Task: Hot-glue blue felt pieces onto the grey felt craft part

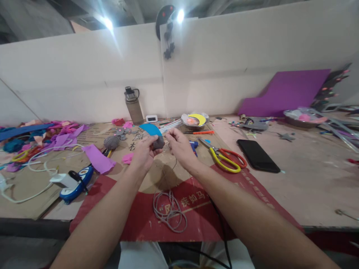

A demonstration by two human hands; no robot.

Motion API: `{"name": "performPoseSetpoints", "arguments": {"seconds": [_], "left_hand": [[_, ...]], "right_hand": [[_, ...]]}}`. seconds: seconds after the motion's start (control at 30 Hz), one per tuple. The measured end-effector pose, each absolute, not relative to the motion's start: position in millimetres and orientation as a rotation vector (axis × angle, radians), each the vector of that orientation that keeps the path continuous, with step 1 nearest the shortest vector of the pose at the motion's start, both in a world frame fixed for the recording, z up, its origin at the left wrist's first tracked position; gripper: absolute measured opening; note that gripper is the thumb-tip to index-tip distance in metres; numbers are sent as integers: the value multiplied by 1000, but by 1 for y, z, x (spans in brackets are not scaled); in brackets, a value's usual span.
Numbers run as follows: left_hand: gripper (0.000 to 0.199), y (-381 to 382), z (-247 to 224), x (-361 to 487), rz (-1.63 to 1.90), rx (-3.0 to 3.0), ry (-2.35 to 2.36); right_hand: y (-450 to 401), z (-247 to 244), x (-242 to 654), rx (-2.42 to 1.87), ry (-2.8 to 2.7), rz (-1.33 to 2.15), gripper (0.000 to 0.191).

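Near the middle of the table, my left hand [146,151] is closed on a small piece with a blue curved part [150,129] and a dark grey part [159,142]. My right hand [178,145] is beside it, its thumb and fingertips pinched together close to the grey part; what they hold is too small to make out. A thin cord hangs below the hands, and a loose coil of grey cord [169,212] lies on the red paper [134,220] nearer my body.
Scissors with yellow and red handles [228,158] and a black phone [258,155] lie right. A bottle [134,108] stands behind. Left are a grey yarn ball [111,142], purple felt [98,158] and a blue power strip [76,184]. A bowl [186,123] holds a yellow crescent.
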State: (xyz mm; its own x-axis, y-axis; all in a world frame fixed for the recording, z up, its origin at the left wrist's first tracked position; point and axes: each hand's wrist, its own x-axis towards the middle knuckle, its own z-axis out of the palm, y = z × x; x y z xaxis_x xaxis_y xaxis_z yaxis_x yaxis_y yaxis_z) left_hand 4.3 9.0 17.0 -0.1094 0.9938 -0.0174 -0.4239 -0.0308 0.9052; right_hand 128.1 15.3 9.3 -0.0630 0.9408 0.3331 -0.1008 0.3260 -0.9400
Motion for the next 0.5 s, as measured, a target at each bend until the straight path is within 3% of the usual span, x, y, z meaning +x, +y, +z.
{"name": "performPoseSetpoints", "arguments": {"seconds": [0.5], "left_hand": [[16, 11, 15, 4, 1486, 814, 763]], "right_hand": [[13, 13, 130, -832, -1337, 989, 14]]}}
